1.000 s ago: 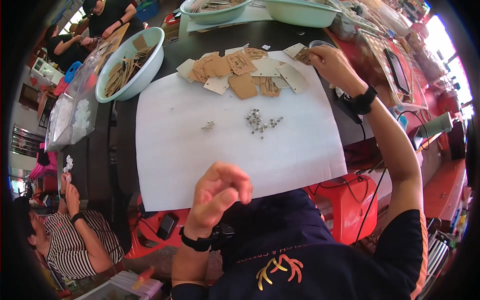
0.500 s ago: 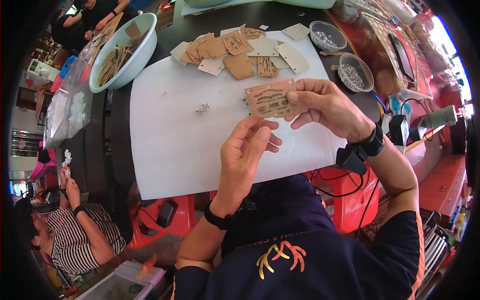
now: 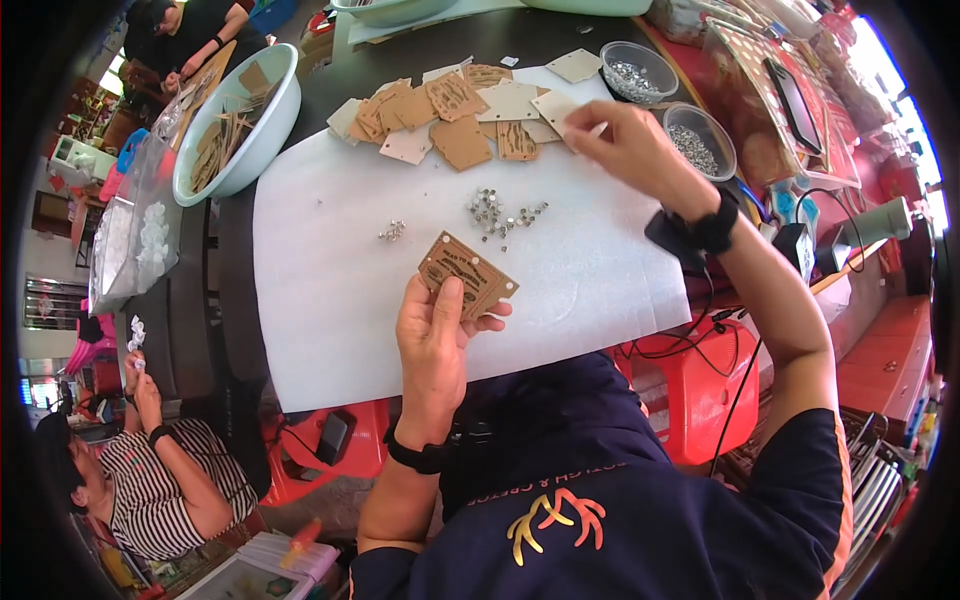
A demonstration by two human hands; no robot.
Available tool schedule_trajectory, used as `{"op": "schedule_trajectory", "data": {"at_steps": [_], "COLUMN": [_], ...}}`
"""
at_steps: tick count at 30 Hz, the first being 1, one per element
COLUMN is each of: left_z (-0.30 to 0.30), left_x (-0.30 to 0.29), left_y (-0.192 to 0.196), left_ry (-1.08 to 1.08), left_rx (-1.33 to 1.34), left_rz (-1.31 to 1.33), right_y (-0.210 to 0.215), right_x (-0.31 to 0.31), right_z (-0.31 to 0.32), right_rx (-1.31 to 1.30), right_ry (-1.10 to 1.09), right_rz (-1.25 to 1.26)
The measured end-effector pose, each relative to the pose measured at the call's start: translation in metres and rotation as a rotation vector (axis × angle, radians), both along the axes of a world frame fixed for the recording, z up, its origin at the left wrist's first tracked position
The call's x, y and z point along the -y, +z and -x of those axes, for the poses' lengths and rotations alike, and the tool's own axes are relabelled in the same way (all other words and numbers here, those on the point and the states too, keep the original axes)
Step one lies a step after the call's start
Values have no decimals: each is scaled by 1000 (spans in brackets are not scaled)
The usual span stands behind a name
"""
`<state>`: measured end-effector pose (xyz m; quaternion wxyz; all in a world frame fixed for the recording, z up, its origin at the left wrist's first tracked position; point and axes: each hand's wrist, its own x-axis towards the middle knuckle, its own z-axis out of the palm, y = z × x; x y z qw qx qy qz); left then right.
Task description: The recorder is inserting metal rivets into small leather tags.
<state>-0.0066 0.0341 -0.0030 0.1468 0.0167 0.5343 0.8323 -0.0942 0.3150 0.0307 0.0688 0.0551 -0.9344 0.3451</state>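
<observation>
My left hand (image 3: 432,340) grips a brown printed card (image 3: 466,276), thumb on its face and fingers behind. The flat card has notched corners and small holes near its edges; it is tilted above the white sheet (image 3: 340,330). At the right end of a pile of brown cards (image 3: 461,145) and pale ones, my right hand (image 3: 635,150) has its fingers closed at a pale card (image 3: 552,108) with small holes. Its fingertips partly cover that card. Small silver metal studs (image 3: 486,210) lie loose beyond the held card, with a smaller cluster (image 3: 392,231) to their left.
Two clear tubs, a farther tub (image 3: 637,75) and a nearer tub (image 3: 700,140), hold small metal pieces at the right. A pale green basin (image 3: 285,110) with brown pieces stands at the far left. Another person (image 3: 170,470) sits at the left; someone else (image 3: 190,45) works farther back.
The brown card has passed from my right hand to my left, which drew it nearer. My right hand has moved away to the pile's right end. The loose studs behind the card now show.
</observation>
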Motion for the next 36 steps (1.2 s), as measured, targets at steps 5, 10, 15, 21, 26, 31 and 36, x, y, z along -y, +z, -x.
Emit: {"op": "schedule_trajectory", "data": {"at_steps": [5,10,15,21,26,31,36], "left_z": [-3,-4,-6,-8,-7,-7,-9], "left_x": [1,4,8,5,-3,-5,-6], "left_y": [-2,-1,-1,7,17,13,11], "left_ry": [-34,-30,-40,-54,-48,-65,-29], "left_rx": [0,2,-28,-86,-78,-83,-29], "left_rz": [-7,-34,-17,29,18,26,48], "right_y": [-19,-7,8,23,18,10,2], "right_x": [-16,-11,-25,1,27,48,60], "right_z": [25,24,6,-49,-74,-87,-93], "right_rx": [-76,-65,-42,359,517,577,589], "right_ry": [-109,-111,-175,-52,52,125,171], "right_rz": [-468,-504,-53,669,873,900,934]}}
